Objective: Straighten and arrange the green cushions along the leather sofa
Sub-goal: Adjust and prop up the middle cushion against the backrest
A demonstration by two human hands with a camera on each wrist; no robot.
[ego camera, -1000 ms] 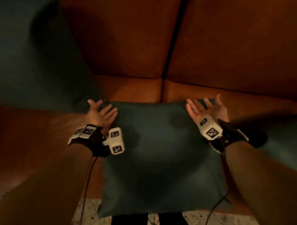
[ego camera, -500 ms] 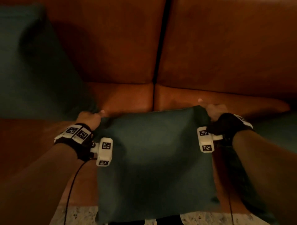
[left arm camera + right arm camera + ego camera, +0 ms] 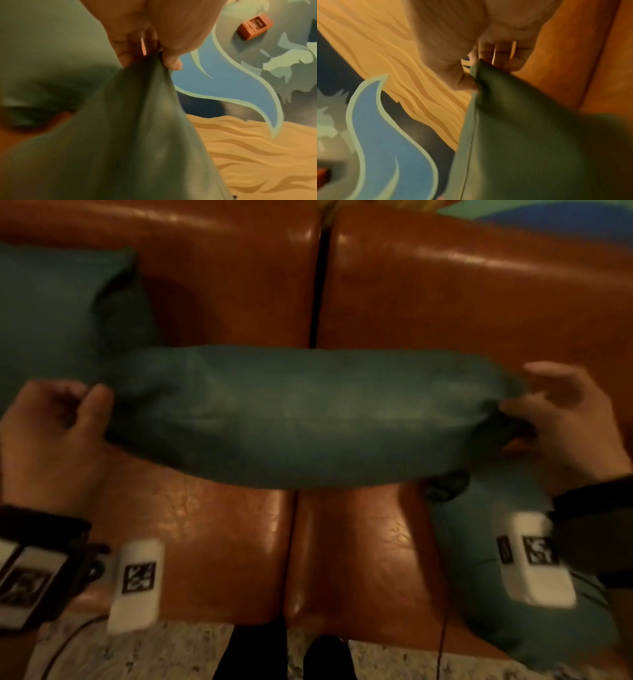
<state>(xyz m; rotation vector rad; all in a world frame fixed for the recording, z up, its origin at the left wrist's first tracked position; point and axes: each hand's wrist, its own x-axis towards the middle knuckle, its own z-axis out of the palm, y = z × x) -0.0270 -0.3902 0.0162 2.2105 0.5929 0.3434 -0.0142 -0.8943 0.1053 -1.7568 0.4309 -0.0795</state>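
A green cushion (image 3: 308,416) hangs in the air in front of the brown leather sofa (image 3: 212,549), seen edge-on from above. My left hand (image 3: 58,422) pinches its left corner and my right hand (image 3: 555,409) pinches its right corner. In the left wrist view the thumb and fingers (image 3: 171,63) nip a point of the green fabric (image 3: 137,121). The right wrist view shows the other corner (image 3: 505,108) caught between thumb and fingers (image 3: 467,82). A second green cushion (image 3: 61,316) leans against the backrest at the left. A third (image 3: 479,559) lies on the seat at the right.
The sofa's backrest (image 3: 462,296) rises behind the lifted cushion, split by a dark seam (image 3: 318,285). Speckled floor (image 3: 164,648) and my dark shoes (image 3: 284,655) show at the bottom. A painted wall mural (image 3: 240,94) with a small red box (image 3: 254,27) is behind the sofa.
My hands closed on the cushion's far corners and lifted it off the seat. It now hangs in the air, and my view has shifted closer and higher.
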